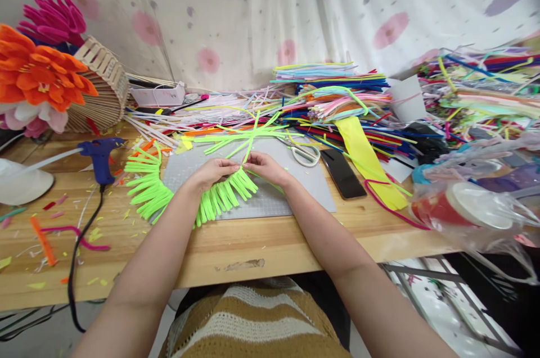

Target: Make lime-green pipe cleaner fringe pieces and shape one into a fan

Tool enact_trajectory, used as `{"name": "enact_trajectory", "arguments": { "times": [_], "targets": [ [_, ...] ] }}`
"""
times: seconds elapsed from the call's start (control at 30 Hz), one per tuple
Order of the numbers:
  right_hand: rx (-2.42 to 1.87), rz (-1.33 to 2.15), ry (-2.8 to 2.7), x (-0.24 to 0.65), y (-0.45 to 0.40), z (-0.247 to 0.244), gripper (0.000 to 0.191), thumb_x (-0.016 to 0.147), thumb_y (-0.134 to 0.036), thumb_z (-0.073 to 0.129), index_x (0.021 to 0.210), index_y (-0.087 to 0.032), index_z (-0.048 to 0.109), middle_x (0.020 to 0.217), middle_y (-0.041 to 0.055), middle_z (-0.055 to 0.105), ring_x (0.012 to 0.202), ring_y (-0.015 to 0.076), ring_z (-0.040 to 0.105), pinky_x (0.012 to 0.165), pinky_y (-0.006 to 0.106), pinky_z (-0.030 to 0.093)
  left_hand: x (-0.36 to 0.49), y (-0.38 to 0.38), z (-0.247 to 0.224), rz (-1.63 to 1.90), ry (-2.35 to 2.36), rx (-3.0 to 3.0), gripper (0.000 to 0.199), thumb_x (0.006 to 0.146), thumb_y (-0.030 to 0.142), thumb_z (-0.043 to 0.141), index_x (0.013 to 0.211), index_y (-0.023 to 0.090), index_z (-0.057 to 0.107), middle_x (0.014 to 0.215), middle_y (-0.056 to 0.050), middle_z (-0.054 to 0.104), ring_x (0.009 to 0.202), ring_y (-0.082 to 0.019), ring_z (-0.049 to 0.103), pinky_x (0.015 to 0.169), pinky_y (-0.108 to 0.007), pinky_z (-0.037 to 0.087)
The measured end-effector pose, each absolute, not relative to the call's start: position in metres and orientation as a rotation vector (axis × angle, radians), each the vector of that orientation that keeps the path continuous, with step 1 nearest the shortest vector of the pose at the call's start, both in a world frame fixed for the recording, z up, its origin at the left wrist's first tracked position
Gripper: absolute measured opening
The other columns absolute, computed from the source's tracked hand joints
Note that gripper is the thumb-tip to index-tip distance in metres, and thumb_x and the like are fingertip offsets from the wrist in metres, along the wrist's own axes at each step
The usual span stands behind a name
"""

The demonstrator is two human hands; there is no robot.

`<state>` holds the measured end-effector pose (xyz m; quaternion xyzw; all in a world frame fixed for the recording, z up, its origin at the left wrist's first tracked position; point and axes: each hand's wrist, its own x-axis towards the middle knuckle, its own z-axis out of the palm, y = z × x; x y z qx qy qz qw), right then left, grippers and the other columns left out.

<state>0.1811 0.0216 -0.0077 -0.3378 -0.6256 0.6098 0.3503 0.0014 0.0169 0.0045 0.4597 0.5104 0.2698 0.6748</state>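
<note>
A long fringe of bright green fuzzy stems [223,198] curves over the grey cutting mat [278,206] and past its left edge. My left hand [214,172] pinches the fringe near its right end. Close beside it, my right hand [265,168] has its fingers closed on a green stem [250,147] that rises from the fringe's end. Several loose green stems [230,136] lie crossed just beyond both hands. Scissors with pale handles [306,155] rest at the mat's upper right.
A blue glue gun [102,158] with a black cord stands left. Beside the scissors lies a black phone [342,173]. Piles of coloured stems [337,100] line the back. A wrapped cup [447,206] sits right, and orange flowers [42,74] stand back left.
</note>
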Motion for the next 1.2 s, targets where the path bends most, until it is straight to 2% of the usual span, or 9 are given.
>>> {"name": "enact_trajectory", "arguments": {
  "times": [0.37,0.57,0.9,1.2],
  "targets": [
    [-0.873,1.499,-1.700,0.183,0.024,-0.011,0.021,0.071,-0.035,0.057,0.071,-0.015,0.049,0.068,-0.0032,0.049,0.065,0.0084,0.044,0.064,0.024,0.036,0.002,0.020,0.004,0.595,1.105,1.089,0.035,0.050,0.036,0.078,0.074,0.012,0.068,0.052,0.000,0.057,0.042,-0.006,0.043,0.041,-0.020,0.026],
    [-0.874,1.456,-1.736,0.183,0.026,-0.012,0.022,0.072,-0.036,0.056,0.072,-0.015,0.048,0.068,-0.0029,0.049,0.064,0.0086,0.044,0.063,0.024,0.036,0.001,0.021,0.002,0.585,1.099,1.104,0.035,0.051,0.038,0.077,0.073,0.012,0.068,0.045,0.003,0.048,0.037,-0.003,0.032,0.038,-0.020,0.018],
    [-0.926,1.342,-1.858,0.184,0.025,-0.009,0.018,0.073,-0.034,0.052,0.071,-0.016,0.049,0.068,-0.0021,0.050,0.065,0.0096,0.043,0.063,0.024,0.036,0.000,0.021,0.002,0.568,1.102,1.176,0.033,0.055,0.040,0.075,0.072,0.013,0.067,0.041,0.006,0.039,0.037,-0.003,0.025,0.040,-0.021,0.013],
    [-1.053,1.155,-2.019,0.187,0.023,-0.002,0.017,0.075,-0.031,0.049,0.069,-0.015,0.049,0.065,-0.0028,0.048,0.063,0.0094,0.041,0.060,0.023,0.031,0.005,0.017,0.012,0.547,1.171,1.276,0.030,0.055,0.038,0.072,0.070,0.013,0.066,0.041,0.006,0.041,0.038,-0.003,0.025,0.041,-0.021,0.014]
  ]
}}
